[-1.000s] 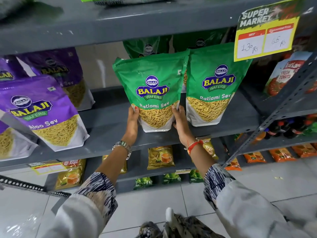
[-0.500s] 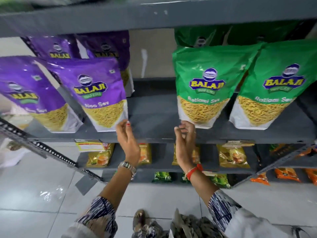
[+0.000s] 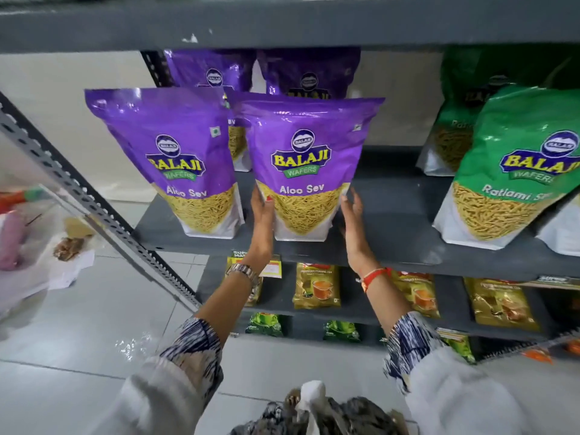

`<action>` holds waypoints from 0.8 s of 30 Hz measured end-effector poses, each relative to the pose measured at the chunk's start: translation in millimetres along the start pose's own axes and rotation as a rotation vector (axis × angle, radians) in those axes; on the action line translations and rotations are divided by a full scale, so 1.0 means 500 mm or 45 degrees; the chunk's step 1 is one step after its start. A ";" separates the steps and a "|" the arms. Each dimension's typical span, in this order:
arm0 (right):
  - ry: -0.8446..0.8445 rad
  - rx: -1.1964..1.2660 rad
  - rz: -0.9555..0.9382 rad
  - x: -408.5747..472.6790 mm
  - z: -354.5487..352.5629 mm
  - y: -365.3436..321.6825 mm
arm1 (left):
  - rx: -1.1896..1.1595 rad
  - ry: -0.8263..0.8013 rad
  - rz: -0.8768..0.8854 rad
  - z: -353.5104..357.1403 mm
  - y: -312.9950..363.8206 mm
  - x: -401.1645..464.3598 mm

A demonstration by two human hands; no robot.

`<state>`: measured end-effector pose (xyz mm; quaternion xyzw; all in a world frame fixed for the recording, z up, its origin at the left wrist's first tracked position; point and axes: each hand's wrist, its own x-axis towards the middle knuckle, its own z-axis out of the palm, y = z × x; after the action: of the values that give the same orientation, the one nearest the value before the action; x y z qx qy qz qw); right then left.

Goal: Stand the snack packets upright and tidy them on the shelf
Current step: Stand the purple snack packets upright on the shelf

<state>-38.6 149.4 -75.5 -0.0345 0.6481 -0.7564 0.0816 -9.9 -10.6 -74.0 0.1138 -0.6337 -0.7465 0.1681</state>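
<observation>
A purple Aloo Sev packet [image 3: 303, 158] stands upright on the grey shelf [image 3: 392, 221], near its front edge. My left hand [image 3: 262, 215] grips its lower left side, thumb on the front. My right hand [image 3: 351, 221] lies flat beside its lower right edge, fingers apart and just touching it. A second purple Aloo Sev packet [image 3: 175, 158] stands upright close to the left, overlapping it slightly. Two more purple packets [image 3: 309, 73] stand behind. A green Ratlami Sev packet [image 3: 514, 171] stands at the right with another green one [image 3: 455, 120] behind it.
The upper shelf board [image 3: 282, 23] hangs low over the packet tops. A slotted metal upright [image 3: 94, 215] slants down at the left. Tea packets [image 3: 317, 287] fill the lower shelves. A bare stretch of shelf lies between the purple and green packets.
My view and both hands have shifted left from the green Ratlami Sev packets to the purple ones. My hands, empty half a second ago, now flank the middle purple packet.
</observation>
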 end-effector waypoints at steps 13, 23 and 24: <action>-0.064 -0.025 0.017 -0.015 0.074 -0.024 | 0.009 -0.151 -0.096 -0.041 0.011 0.029; -0.044 -0.026 0.019 -0.003 0.082 -0.025 | 0.068 -0.122 -0.168 -0.058 0.010 0.028; -0.050 -0.033 0.012 -0.002 0.081 -0.024 | 0.075 -0.116 -0.160 -0.059 0.011 0.026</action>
<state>-32.3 111.7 -57.5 -0.0476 0.6564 -0.7466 0.0974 -10.1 -43.5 -72.9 0.1244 -0.6539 -0.7410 0.0886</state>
